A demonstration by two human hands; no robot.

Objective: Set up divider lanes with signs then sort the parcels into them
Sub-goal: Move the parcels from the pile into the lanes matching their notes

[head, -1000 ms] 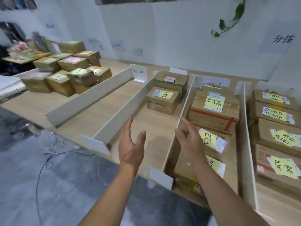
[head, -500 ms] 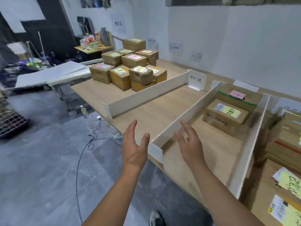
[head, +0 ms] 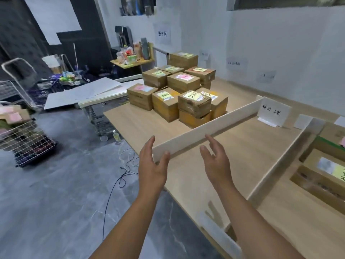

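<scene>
Two hands, my left [head: 152, 165] and right [head: 216, 161], spread wide and hold nothing by the divider [head: 205, 130]. The sign [head: 273, 112] reads 待处理; the wall paper [head: 164, 33] 笼车区. Unsorted parcels [head: 179, 90], far off before, now sit near.

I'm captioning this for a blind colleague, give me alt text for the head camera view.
Two bare, empty hands, left hand and right hand, reach over a wooden table toward a white divider board. Beyond it sits a pile of labelled cardboard parcels; a handwritten sign stands in the empty lane.
</scene>
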